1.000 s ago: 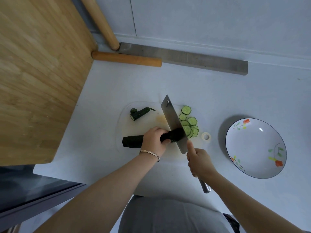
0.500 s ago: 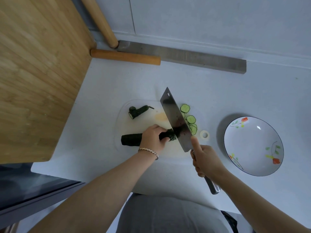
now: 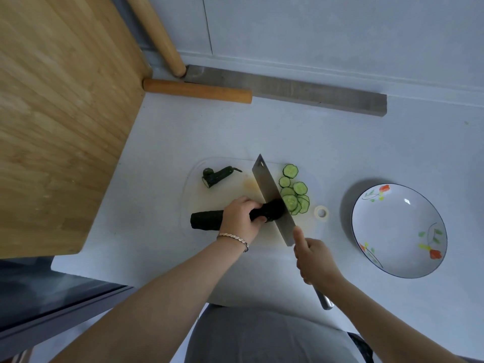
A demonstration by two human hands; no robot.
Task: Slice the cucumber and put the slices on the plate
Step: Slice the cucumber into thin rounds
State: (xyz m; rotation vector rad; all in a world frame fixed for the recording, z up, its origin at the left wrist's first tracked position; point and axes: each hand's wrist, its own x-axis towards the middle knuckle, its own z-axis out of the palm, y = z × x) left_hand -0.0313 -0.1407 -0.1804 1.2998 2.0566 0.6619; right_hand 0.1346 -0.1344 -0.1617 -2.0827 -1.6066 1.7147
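**Fig. Cleaver set across the cucumber's right end**

My left hand (image 3: pixel 239 217) is curled round the cucumber (image 3: pixel 207 219), which lies on the cutting board (image 3: pixel 227 196) with its long axis running left to right before me. My right hand (image 3: pixel 315 258) grasps the handle of the cleaver (image 3: pixel 271 195). The blade crosses the cucumber's right end almost squarely, just beside my left fingertips. The slices (image 3: pixel 293 193) lie heaped to the blade's right, between it and the plate (image 3: pixel 398 226), which holds none and stands nearer my right hand. By my judgement, the next cut calls for stepping the blade leftward along that axis.
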